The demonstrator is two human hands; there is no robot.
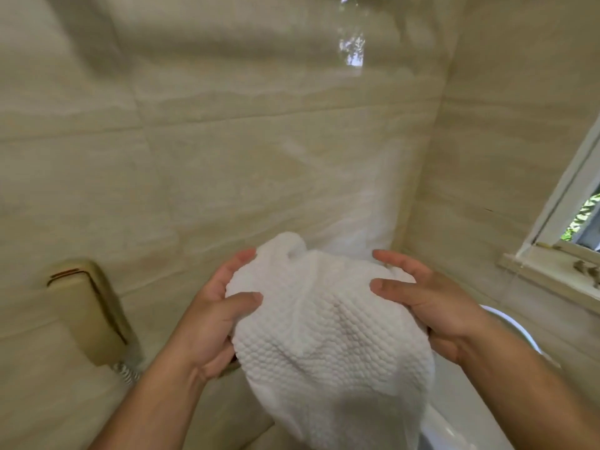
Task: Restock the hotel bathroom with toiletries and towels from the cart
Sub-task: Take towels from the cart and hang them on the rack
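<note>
White, waffle-textured cloth, a towel, is shown held up between two bare hands in front of a beige tiled wall. The left hand is placed against the towel's left side, palm turned inward: its thumb is pressed onto the near face of the fabric, while its fingers are curled round the far edge, so that the cloth is pinched between them. The right hand is set in mirror fashion on the right side, with the thumb laid across the front and the fingers extended behind the upper edge; the fabric is gripped here as well. Both forearms are raised from the lower corners of the view and angled toward each other. The towel is bunched at the top, where a small fold is seen standing up, and its lower part is left hanging free below the wrists. A beige wall-mounted fixture is seen at the left, and a window frame at the right.
</note>
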